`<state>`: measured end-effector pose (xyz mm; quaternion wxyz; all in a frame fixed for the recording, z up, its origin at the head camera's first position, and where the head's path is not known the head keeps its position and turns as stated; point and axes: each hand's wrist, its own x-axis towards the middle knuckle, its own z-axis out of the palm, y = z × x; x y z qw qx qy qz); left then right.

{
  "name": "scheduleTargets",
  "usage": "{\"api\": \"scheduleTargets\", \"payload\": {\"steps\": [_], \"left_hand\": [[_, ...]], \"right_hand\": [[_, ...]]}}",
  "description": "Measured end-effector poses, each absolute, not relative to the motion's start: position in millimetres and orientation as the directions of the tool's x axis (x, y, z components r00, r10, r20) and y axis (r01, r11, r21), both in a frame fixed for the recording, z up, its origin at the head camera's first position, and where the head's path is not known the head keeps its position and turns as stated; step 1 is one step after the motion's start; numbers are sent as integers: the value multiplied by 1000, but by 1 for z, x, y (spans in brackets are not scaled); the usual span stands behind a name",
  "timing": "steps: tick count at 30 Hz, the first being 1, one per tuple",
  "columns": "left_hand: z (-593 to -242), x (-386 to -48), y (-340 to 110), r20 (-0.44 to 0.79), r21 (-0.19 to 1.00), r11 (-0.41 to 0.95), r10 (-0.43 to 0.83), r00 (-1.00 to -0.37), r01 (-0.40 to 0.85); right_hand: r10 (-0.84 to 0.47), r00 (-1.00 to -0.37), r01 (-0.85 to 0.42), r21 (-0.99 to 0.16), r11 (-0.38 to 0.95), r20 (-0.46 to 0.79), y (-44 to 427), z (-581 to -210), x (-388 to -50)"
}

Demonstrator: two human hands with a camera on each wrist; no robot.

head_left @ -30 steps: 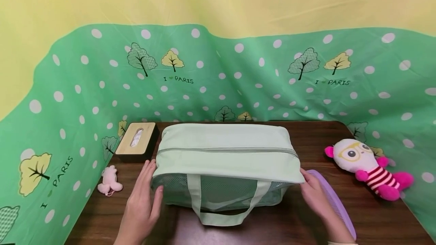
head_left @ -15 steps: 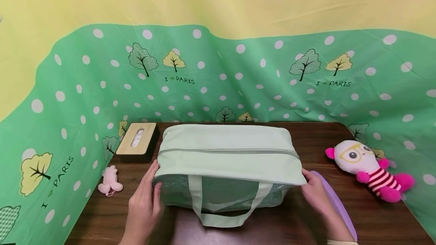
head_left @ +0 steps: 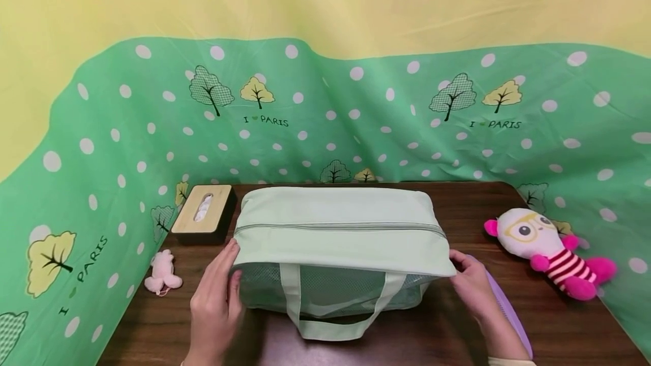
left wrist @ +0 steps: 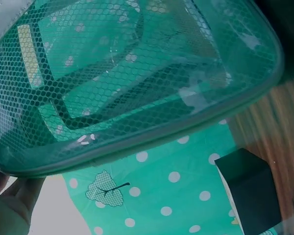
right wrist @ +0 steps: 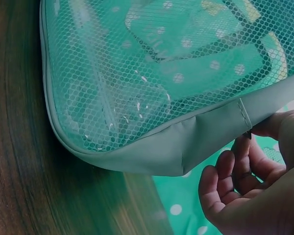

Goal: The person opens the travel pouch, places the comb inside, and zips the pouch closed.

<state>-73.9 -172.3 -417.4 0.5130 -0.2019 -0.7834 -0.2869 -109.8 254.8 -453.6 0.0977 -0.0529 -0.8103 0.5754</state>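
A pale green bag (head_left: 341, 247) with a clear mesh front stands on the table, its top zipper (head_left: 335, 225) running shut from end to end. A strap handle (head_left: 333, 329) hangs down in front. My left hand (head_left: 215, 304) holds the bag's left end, long fingers along its side and thumb at the front corner; only its fingertips enter the left wrist view. At the right end, my right hand (head_left: 475, 287) pinches a small dark bit (right wrist: 248, 134) at the bag's stitched edge, possibly a zipper pull. Its other fingers (right wrist: 218, 186) are curled beneath.
A tissue box (head_left: 203, 213) sits at the back left, with a small pink plush (head_left: 163, 273) nearer me. On the right lie a lilac comb-like item (head_left: 511, 321), partly behind my right arm, and a striped plush toy (head_left: 554, 253). Patterned cloth (head_left: 330, 89) surrounds the table (head_left: 473, 208).
My left hand has come in against the bag's left end, its thumb closer to the front corner. My right hand stays at the right end and shifts slightly. The bag barely moves.
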Motion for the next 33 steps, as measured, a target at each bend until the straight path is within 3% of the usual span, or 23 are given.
{"api": "scheduleTargets", "payload": {"steps": [6,13,19,24,33], "left_hand": [[-411,-81,-164,962,189,729,-3,-273,658],[-404,-85,-152,985,162,722,-73,-159,673],[-405,-95,-145,988,126,706,-155,-22,697],[-410,-104,-144,980,94,669,-193,50,737],[-404,-111,-145,962,50,670,-230,144,741]], "right_hand": [[253,-963,-11,-951,310,94,253,-450,-107],[399,-916,33,-987,155,32,251,-441,-106],[427,-902,81,-996,31,-60,252,-437,-105],[461,-883,53,-996,-78,-83,251,-438,-105],[341,-940,-62,-988,-139,11,262,-438,-108]]}}
